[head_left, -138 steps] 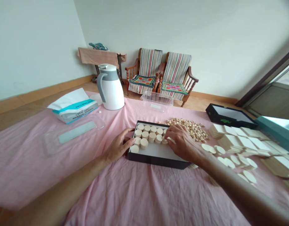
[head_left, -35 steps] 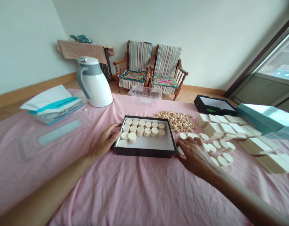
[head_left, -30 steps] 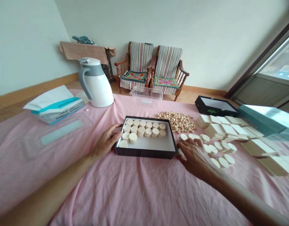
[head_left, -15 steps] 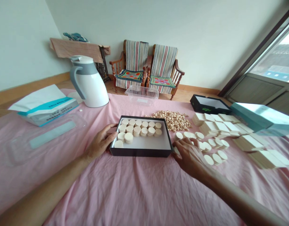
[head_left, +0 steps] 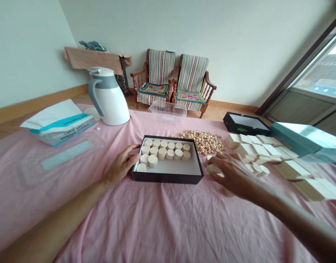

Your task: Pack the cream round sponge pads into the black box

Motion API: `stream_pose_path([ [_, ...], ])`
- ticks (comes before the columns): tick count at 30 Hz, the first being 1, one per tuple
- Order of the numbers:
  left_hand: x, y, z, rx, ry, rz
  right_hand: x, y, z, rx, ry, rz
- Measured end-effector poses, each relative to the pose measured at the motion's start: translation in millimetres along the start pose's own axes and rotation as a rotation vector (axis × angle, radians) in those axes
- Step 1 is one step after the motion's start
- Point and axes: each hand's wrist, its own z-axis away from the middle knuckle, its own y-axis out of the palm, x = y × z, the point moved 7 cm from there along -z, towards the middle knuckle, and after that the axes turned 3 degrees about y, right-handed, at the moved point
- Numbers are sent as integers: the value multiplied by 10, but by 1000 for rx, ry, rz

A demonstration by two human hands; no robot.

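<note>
My left hand (head_left: 126,160) grips the left wall of a shallow black box (head_left: 168,178) with a white inside, thumb over the rim. Short stacks of round wooden discs (head_left: 153,159) stand in rows at the back and left of the box; its front right floor (head_left: 181,168) is bare. To the right of the box, my right hand (head_left: 229,171) has its fingers curled on a few pale wooden discs (head_left: 213,169) above the pink cloth. The hand is slightly blurred and hides part of the loose discs, with several more discs (head_left: 257,169) showing beyond it.
A heap of small wooden pieces (head_left: 204,141) lies behind the box. Stacks of square wooden tiles (head_left: 247,150), a black lid-like tray (head_left: 246,124) and a light-blue box (head_left: 307,140) are at right. A jug (head_left: 110,98), tissue pack (head_left: 64,122) and clear plastic containers (head_left: 168,111) stand around.
My right hand has shifted right and slightly up from the box's corner, now covering more loose discs. My left hand stays on the box. The whole view has shifted a little.
</note>
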Motion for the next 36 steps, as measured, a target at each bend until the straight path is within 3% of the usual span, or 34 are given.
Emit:
stream_pose_path([
  [5,-22,16,13,17,-4,-14,238,-449,-219,79,-124,-56],
  [8,-24,14,20,12,-13,-15,562,-505,-426,150,-220,-39],
  [12,-14,34,25,41,-12,39,1031,-333,-627,191,-480,-46],
  [16,29,38,25,49,-21,67,1248,-56,-713,226,-620,41],
  [28,18,5,24,27,1,-16,1370,190,-777,278,-824,121],
  [36,17,9,39,37,-12,-15,1369,278,-819,316,-823,46],
])
